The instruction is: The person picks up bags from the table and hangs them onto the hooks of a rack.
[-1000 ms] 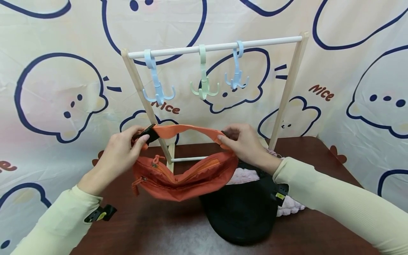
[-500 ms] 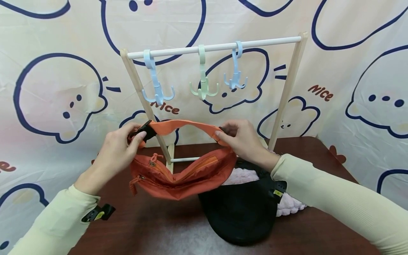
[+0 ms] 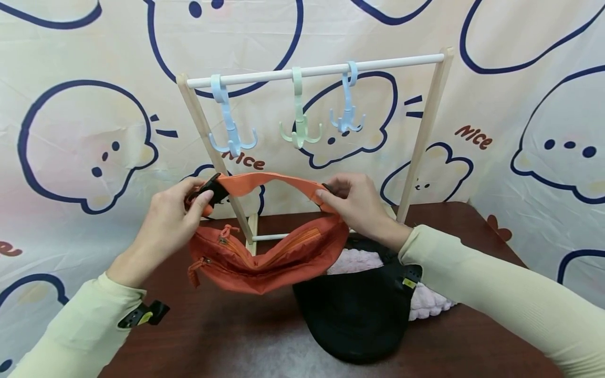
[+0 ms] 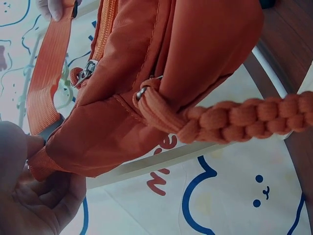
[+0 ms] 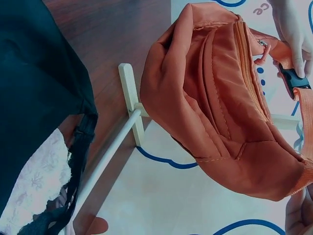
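Note:
Both hands hold up an orange waist bag (image 3: 269, 262) by its strap (image 3: 279, 181), in front of a small hanging rack. My left hand (image 3: 167, 218) pinches the strap at the black buckle (image 3: 216, 190). At the other end of the strap, my right hand (image 3: 356, 202) grips the band between thumb and fingers. The bag's body sags below the strap, its zips facing up. A braided orange zip pull (image 4: 244, 117) dangles close to the left wrist camera. In the right wrist view the left hand (image 5: 292, 41) shows at the buckle.
Two blue hooks (image 3: 231, 131) (image 3: 347, 113) and a green hook (image 3: 299, 123) hang from the rack's white bar (image 3: 264, 77). A black bag (image 3: 354, 315) lies on the dark table (image 3: 227, 336), with a fluffy pale-pink item (image 3: 356, 261) beneath and behind it.
The hands have raised the waist bag slightly and shifted it a little to the left. Both keep their hold on the strap; the rack and the black bag stay put.

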The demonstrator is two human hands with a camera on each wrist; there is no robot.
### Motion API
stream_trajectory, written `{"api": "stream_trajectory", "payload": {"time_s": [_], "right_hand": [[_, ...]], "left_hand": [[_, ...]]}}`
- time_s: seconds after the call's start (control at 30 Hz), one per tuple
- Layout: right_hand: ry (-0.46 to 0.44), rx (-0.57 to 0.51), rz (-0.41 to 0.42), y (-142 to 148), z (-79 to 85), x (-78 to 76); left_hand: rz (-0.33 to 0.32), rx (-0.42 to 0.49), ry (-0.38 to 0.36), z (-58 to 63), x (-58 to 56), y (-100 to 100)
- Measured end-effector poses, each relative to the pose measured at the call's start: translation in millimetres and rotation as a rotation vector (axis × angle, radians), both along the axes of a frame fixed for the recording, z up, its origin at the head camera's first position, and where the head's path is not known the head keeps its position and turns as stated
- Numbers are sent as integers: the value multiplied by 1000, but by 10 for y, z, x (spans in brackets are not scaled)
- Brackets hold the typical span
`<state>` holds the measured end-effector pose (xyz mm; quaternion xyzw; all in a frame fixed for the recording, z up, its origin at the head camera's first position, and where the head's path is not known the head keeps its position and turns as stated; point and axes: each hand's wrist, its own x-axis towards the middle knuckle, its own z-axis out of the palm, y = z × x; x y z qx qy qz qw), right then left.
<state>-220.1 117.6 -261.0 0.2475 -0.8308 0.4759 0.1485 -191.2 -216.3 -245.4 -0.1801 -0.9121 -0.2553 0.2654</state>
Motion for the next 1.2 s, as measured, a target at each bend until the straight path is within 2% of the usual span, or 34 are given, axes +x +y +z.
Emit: {"api": "stream_trajectory", "payload": {"time_s": [0.27, 0.63, 1.2], "right_hand": [[-7, -17, 1, -32, 41, -21], [20, -31, -17, -104, 86, -54], [71, -21, -9, -174, 147, -60]], "left_hand": [[5, 12, 24, 42, -4, -19], [42, 23, 16, 108, 14, -21], [44, 51, 18, 135, 29, -30]]}}
